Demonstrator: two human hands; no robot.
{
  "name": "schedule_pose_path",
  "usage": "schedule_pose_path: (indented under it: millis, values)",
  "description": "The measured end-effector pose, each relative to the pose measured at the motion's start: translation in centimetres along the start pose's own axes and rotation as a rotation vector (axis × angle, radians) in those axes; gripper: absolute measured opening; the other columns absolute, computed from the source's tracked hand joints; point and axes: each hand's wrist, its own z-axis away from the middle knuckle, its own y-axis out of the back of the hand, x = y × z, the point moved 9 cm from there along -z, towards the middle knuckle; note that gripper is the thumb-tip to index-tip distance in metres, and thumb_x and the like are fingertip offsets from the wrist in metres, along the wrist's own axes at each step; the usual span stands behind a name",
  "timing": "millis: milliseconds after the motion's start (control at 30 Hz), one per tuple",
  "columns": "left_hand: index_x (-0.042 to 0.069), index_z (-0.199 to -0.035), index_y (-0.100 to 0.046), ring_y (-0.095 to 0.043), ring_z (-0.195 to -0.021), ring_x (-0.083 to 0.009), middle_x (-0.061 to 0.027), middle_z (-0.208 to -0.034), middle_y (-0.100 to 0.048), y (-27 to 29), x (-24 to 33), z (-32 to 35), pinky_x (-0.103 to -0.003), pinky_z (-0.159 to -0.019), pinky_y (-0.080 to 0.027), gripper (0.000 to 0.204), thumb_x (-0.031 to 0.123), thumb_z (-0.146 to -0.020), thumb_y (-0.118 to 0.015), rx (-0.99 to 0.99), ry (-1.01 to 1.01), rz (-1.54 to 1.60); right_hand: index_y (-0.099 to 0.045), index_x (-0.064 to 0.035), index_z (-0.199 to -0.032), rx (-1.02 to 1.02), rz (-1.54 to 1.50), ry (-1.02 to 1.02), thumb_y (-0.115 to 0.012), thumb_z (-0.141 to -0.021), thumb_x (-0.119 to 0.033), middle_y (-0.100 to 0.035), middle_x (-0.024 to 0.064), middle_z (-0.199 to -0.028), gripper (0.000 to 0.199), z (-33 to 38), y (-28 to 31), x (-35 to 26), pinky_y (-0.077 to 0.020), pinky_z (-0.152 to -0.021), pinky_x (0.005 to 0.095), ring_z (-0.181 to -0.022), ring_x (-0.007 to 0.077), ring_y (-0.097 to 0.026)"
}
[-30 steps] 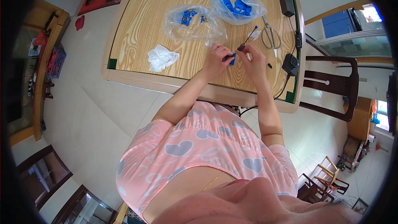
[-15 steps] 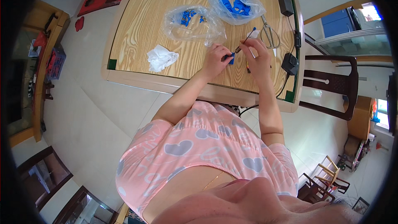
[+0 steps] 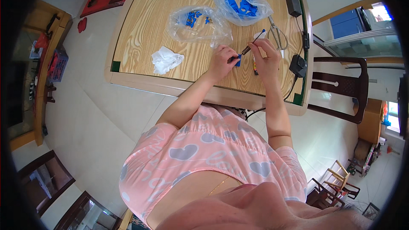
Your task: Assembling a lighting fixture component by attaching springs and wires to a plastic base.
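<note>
In the right hand (image 3: 268, 59), a coil (image 3: 246, 50) partly hides.

one spring (image 3: 246, 50), one pair of scissors (image 3: 275, 28)

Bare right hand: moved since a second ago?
Yes: the bare right hand has shifted slightly right and up the picture, judged against the grey metal scissors, now closer to them.

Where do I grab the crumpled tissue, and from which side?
Pinch the tissue by its bunched middle, probably best from above and its left: the crumpled folds offer a hold; the left hand lies to its right, the clear bag beyond.
</note>
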Motion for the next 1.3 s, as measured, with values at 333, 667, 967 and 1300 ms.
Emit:
schedule_pose_path:
  millis: [333,667,967,1300]
  values:
    - [0.006,-0.083,-0.067,-0.055,-0.095,-0.0271,-0.0054,-0.088,-0.065,0.0,0.1,-0.1,-0.038,-0.084,-0.046,0.016,0.009,-0.07,-0.076,0.005,0.0,-0.005,-0.065,0.0019,-0.085,-0.006,-0.039,0.002,-0.07,-0.079,-0.002,-0.061,0.0094,-0.078,0.009,0.1,-0.3,-0.1,-0.0458,-0.065,0.0292,-0.072,0.0196,-0.06]
    - [0.006,-0.082,-0.066,-0.055,-0.094,-0.0273,-0.0058,-0.088,-0.065,0.0,0.1,0.0,-0.038,-0.083,-0.046,0.015,0.009,-0.071,-0.075,0.011,-0.01,-0.001,-0.062,0.0009,-0.079,-0.029,0.075,-0.055,-0.074,-0.077,-0.004,-0.058,0.0079,-0.074,0.013,0.0,-0.3,0.7,-0.0445,-0.062,0.0301,-0.068,0.019,-0.058]
    - [0.005,-0.081,-0.067,-0.055,-0.096,-0.0268,-0.0054,-0.087,-0.065,0.0,0.0,0.0,-0.038,-0.085,-0.046,0.015,0.008,-0.069,-0.076,0.011,0.02,0.001,-0.062,0.0005,-0.087,-0.137,0.144,-0.19,-0.075,-0.076,-0.009,-0.063,0.0122,-0.081,0.019,2.4,-2.1,3.1,-0.0493,-0.069,0.0351,-0.075,0.026,-0.063]
    - [0.006,-0.082,-0.067,-0.054,-0.097,-0.0273,-0.0051,-0.088,-0.065,0.0,0.1,0.1,-0.039,-0.086,-0.046,0.015,0.01,-0.069,-0.076,0.007,0.003,-0.013,-0.064,0.0001,-0.086,-0.096,0.075,-0.136,-0.074,-0.077,-0.01,-0.065,0.0109,-0.077,0.017,2.3,-2.0,2.8,-0.0467,-0.066,0.0324,-0.072,0.0223,-0.062]
